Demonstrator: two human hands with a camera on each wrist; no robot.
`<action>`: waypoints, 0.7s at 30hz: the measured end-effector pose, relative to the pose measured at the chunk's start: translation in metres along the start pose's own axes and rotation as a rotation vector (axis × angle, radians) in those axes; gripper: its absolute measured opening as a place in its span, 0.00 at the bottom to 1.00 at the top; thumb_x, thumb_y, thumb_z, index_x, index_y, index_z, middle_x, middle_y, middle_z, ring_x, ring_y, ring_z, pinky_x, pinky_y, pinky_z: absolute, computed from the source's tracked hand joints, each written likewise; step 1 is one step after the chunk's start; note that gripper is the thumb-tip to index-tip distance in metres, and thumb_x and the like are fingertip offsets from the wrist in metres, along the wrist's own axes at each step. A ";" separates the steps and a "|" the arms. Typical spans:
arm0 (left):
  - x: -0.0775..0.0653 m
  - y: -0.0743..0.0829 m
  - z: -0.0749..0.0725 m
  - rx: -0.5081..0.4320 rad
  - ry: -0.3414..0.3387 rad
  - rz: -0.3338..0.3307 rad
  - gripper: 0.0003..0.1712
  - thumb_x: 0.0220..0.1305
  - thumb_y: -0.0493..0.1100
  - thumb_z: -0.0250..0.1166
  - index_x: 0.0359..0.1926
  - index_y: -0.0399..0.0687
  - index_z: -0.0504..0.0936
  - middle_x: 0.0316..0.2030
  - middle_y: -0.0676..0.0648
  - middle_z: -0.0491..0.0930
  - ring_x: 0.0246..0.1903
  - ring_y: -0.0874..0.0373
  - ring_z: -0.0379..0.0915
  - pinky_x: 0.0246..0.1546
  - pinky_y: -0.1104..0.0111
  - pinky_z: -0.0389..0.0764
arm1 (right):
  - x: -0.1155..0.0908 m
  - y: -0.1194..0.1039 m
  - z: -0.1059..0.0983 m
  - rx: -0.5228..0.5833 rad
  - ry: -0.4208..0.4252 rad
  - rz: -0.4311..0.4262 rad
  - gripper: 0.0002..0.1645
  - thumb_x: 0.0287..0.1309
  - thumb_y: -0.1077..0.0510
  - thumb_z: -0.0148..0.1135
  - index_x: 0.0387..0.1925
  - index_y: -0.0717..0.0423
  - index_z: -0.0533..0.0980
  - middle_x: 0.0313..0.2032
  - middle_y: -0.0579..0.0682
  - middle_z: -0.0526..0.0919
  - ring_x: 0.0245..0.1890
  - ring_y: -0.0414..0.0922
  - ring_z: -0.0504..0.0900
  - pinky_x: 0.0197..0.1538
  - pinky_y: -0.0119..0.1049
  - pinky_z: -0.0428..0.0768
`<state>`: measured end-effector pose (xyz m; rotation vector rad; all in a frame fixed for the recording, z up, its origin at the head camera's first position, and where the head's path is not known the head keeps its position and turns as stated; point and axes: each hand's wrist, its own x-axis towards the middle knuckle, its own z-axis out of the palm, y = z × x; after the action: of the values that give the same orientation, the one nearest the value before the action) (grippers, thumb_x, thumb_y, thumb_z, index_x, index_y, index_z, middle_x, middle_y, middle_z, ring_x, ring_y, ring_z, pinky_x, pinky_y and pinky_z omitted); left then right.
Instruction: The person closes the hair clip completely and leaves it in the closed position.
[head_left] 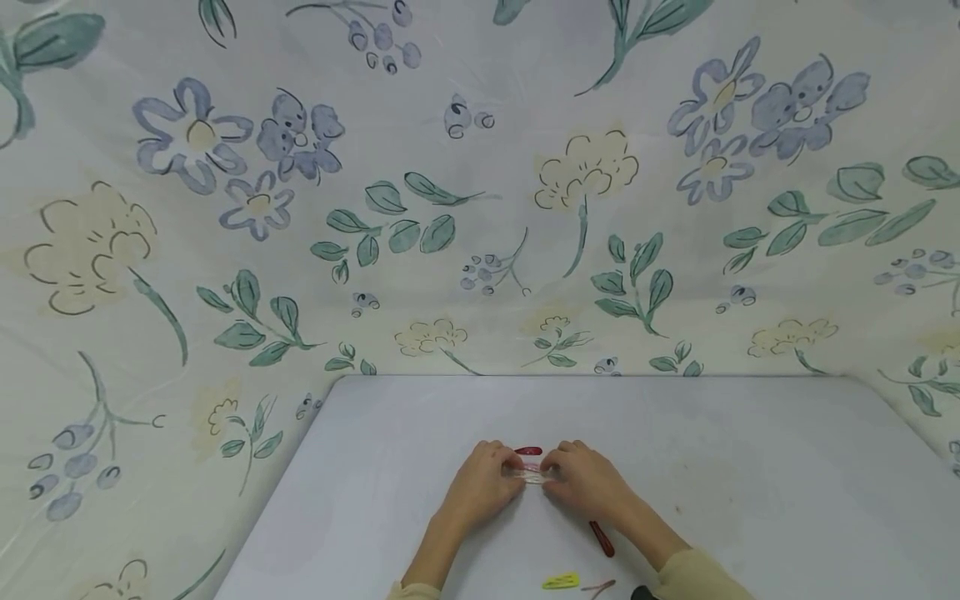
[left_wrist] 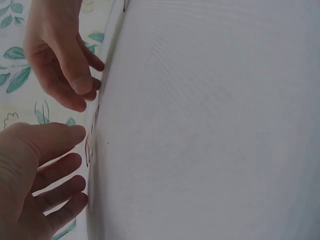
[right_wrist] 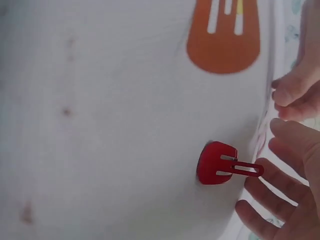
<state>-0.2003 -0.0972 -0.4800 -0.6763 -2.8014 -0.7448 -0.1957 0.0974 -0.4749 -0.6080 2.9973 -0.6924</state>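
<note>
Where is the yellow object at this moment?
In the head view, the yellow object lies on the white table near the picture's bottom edge, slightly right of centre, just left of a thin brownish piece and below the right hand.

Across the head, left wrist and right wrist views, no printed or handwritten text, label, brand name, number or sign can be read on any surface or article within sight.
</note>
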 end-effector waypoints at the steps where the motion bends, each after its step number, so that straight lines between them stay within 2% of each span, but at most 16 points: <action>1: 0.000 -0.001 0.001 -0.011 0.009 0.000 0.08 0.53 0.41 0.73 0.35 0.48 0.84 0.32 0.54 0.78 0.37 0.60 0.70 0.40 0.65 0.75 | 0.000 0.001 0.000 0.018 -0.005 0.008 0.11 0.54 0.53 0.72 0.40 0.49 0.83 0.37 0.43 0.80 0.41 0.43 0.77 0.47 0.45 0.79; 8: 0.000 0.001 0.001 -0.077 0.053 -0.026 0.07 0.55 0.40 0.72 0.36 0.50 0.83 0.36 0.55 0.79 0.40 0.59 0.71 0.44 0.63 0.76 | -0.008 0.005 -0.009 0.106 0.039 0.035 0.14 0.56 0.55 0.71 0.45 0.50 0.81 0.41 0.44 0.81 0.44 0.44 0.79 0.49 0.45 0.80; 16: 0.001 0.010 -0.003 -0.217 0.032 -0.043 0.10 0.57 0.41 0.72 0.41 0.49 0.85 0.40 0.57 0.81 0.47 0.58 0.74 0.52 0.59 0.77 | -0.021 0.012 -0.019 0.186 0.120 0.142 0.18 0.55 0.54 0.72 0.48 0.47 0.81 0.44 0.42 0.81 0.47 0.44 0.80 0.53 0.46 0.80; 21: 0.001 0.017 -0.005 -0.282 0.030 -0.038 0.09 0.59 0.42 0.70 0.41 0.48 0.85 0.40 0.58 0.80 0.48 0.58 0.73 0.53 0.58 0.77 | -0.032 0.018 -0.025 0.215 0.155 0.180 0.19 0.55 0.54 0.72 0.49 0.46 0.80 0.45 0.42 0.82 0.48 0.43 0.80 0.54 0.47 0.80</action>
<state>-0.1936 -0.0864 -0.4678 -0.6486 -2.7151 -1.1624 -0.1746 0.1346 -0.4622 -0.2837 3.0033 -1.0739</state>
